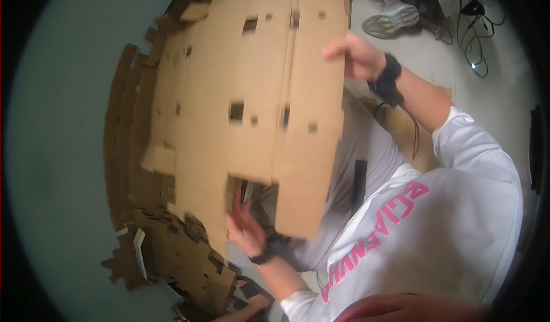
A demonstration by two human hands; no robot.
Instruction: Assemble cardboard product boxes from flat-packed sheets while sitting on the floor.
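A large flat brown cardboard sheet [212, 87], with square cut-outs, fold lines and a notch in its near edge, is held up in front of me, slightly blurred. My right hand [361, 58] grips its right edge, thumb on the facing side and the other fingers mostly hidden behind. At the near edge, my left hand [247, 227] holds the strip beside the notch. Some of its fingers show through the gap, and part of the hand is covered by the cardboard. Each wrist wears a black band, and a cable hangs from the right one.
Stacked cardboard pieces [123, 133] stand behind the sheet on the left. More cut cardboard [197, 264] lies at the lower left, near a white strip [139, 247]. Another person's shoe [392, 21] and black cables [475, 41] are at the upper right. Another person's arm [249, 309] shows below.
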